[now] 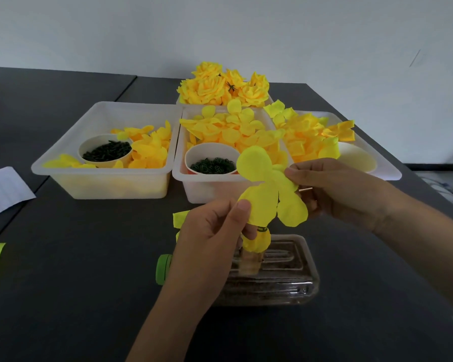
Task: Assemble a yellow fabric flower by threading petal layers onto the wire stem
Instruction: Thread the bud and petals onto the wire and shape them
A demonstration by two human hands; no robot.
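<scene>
Pinching the lower lobe of the yellow petal layer (268, 188) at mid-frame, the left hand (212, 231) steadies it while the right hand (335, 189), at three o'clock, grips its edge, seemingly spreading it flat for threading above the plastic bottle (277, 273); the wire stem is hard to make out.

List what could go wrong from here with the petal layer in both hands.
1. The petal layer is thin fabric pinched by the left hand and right hand; pulling apart could tear it.
2. The bound bud sits under the left thumb; a slack grip might drop it onto the clear bottle.
</scene>
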